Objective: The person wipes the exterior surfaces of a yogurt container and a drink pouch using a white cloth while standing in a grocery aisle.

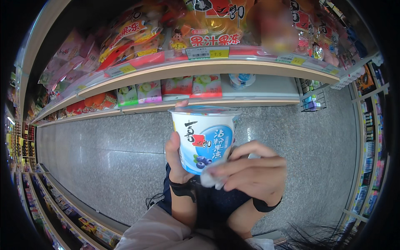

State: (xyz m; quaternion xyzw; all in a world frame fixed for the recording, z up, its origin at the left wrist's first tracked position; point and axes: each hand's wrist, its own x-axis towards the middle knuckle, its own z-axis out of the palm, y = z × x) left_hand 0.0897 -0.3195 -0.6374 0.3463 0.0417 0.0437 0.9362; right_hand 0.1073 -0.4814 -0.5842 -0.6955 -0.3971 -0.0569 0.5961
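Observation:
A white and blue jelly cup (200, 133) with blueberries pictured on its side is held upright in front of me, its lid on top. My left hand (176, 156) grips it from the left, thumb along the side and the other fingers mostly hidden behind. In my right hand (256, 168) is a crumpled white tissue (211, 177), pinched between the fingers and pressed against the cup's lower right side. Both wrists wear black bands.
Ahead, an upper shelf (200, 68) bears large bags of jelly. On the lower shelf (266, 89) stand several colourful packets and another white and blue cup (241, 80). A black wire basket (313, 102) hangs at its right end. More stocked shelves line both sides of the grey floor (112, 166).

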